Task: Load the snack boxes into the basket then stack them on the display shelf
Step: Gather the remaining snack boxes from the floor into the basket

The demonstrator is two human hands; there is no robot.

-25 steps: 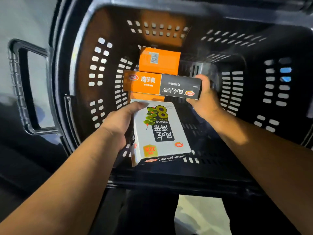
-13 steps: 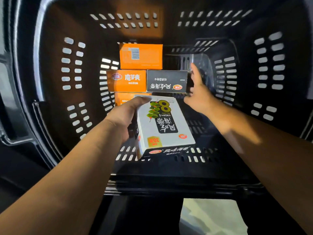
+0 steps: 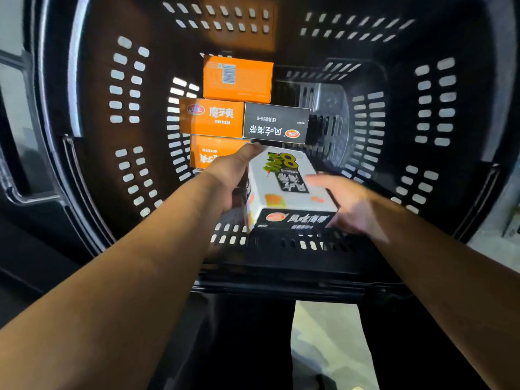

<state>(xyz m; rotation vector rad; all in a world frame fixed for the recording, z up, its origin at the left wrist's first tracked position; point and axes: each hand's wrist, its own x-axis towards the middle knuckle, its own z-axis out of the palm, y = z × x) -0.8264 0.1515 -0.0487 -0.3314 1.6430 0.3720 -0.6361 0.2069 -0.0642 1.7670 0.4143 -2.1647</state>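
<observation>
I look down into a black perforated basket [image 3: 92, 170]. My left hand [image 3: 230, 175] grips the left side of a white and black snack box [image 3: 284, 190] held low inside it. My right hand [image 3: 346, 204], blurred, touches that box's right side with fingers spread. Beyond it a black snack box [image 3: 277, 123] stands on the basket floor, with three orange snack boxes around it: one behind [image 3: 237, 78], one to its left [image 3: 211, 116] and one in front, partly hidden by my left hand [image 3: 213, 150].
The basket's slotted walls close in on all sides, and its near rim [image 3: 281, 280] crosses below my forearms. A handle [image 3: 17, 175] sticks out on the left. Pale floor [image 3: 323, 342] shows beneath the basket between dark shapes.
My right hand let go of the black box, which now stands beside the orange ones, and came back to the right side of the white box. The left hand keeps its hold.
</observation>
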